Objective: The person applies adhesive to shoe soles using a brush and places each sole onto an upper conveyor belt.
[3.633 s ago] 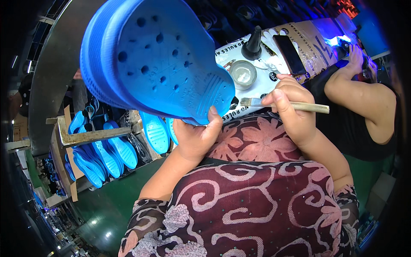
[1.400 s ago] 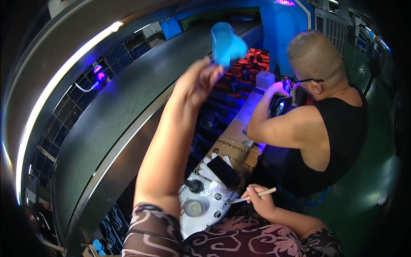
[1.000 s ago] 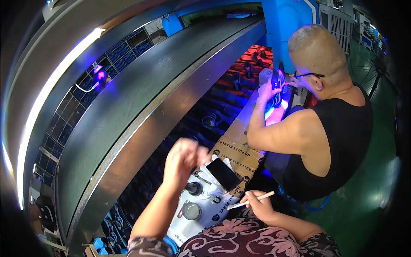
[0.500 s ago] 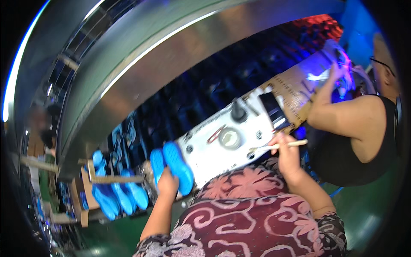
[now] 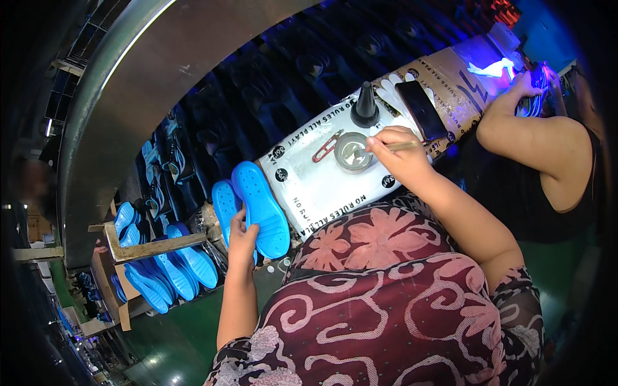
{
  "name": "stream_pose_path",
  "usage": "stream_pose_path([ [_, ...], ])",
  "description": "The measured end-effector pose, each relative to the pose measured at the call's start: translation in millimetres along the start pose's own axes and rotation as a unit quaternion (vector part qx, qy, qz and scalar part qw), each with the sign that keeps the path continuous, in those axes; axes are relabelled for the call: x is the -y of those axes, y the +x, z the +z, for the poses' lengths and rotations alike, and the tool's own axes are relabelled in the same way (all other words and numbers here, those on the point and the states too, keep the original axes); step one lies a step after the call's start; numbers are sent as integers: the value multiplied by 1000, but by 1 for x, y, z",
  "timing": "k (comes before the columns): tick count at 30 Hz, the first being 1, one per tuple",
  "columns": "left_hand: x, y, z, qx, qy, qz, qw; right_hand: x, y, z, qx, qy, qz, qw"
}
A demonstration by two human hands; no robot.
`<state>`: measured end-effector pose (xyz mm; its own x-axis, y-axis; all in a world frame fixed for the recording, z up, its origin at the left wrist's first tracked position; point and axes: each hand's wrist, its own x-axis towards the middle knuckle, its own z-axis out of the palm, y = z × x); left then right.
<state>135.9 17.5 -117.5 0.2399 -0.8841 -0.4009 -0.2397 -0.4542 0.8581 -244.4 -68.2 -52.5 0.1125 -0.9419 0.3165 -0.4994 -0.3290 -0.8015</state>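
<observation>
My left hand (image 5: 242, 241) grips a pair of bright blue shoe soles (image 5: 262, 209) by their near ends, thumb and fingers closed at the gap between the two. With my right hand (image 5: 402, 154) I pinch a brush with a pale handle (image 5: 412, 146). Its tip is down in a round, clear dish (image 5: 353, 153) with whitish contents, on a white printed sheet (image 5: 309, 183). Beside the dish lies a small red tool (image 5: 328, 147), perhaps snips. A black cone-shaped bottle (image 5: 365, 108) stands just beyond it.
A phone (image 5: 421, 109) and a white glove (image 5: 391, 93) lie beyond my right hand. More blue soles (image 5: 170, 273) stand at left near a wooden bar (image 5: 158, 248). Dark shoes fill the conveyor (image 5: 277, 90) ahead. A co-worker's arm (image 5: 534, 138) is at right, by a cardboard surface (image 5: 454, 77).
My right hand has moved left and farther away, bringing the brush from the sheet's near right edge into the dish. My left hand still holds the soles. The whole view has shifted.
</observation>
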Motion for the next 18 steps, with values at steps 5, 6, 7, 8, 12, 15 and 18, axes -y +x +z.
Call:
stream_pose_path([
  [5, -7, -11, -2, 125, -205, -129, 962, -19, 3, 18, 17, -66, -4, 998],
  [6, -7, -12, 0, 125, -235, -149, 952, -22, 2, 20, 17, -71, -2, 997],
  [7, -7, -13, 0, 124, -265, -168, 942, -24, 2, 21, 18, -74, -1, 997],
  [8, -4, -13, -2, 123, -265, -170, 941, -24, 3, 20, 19, -65, -2, 998],
  [12, -19, -19, 5, 128, -284, -208, 927, -14, 4, 11, 14, -21, 16, 1000],
  [15, -21, -19, 2, 159, -312, -173, 921, -6, 1, -2, -18, 16, 48, 999],
  [18, -46, -33, 20, 172, -350, -105, 915, 0, -7, -8, -50, 116, 133, 983],
])
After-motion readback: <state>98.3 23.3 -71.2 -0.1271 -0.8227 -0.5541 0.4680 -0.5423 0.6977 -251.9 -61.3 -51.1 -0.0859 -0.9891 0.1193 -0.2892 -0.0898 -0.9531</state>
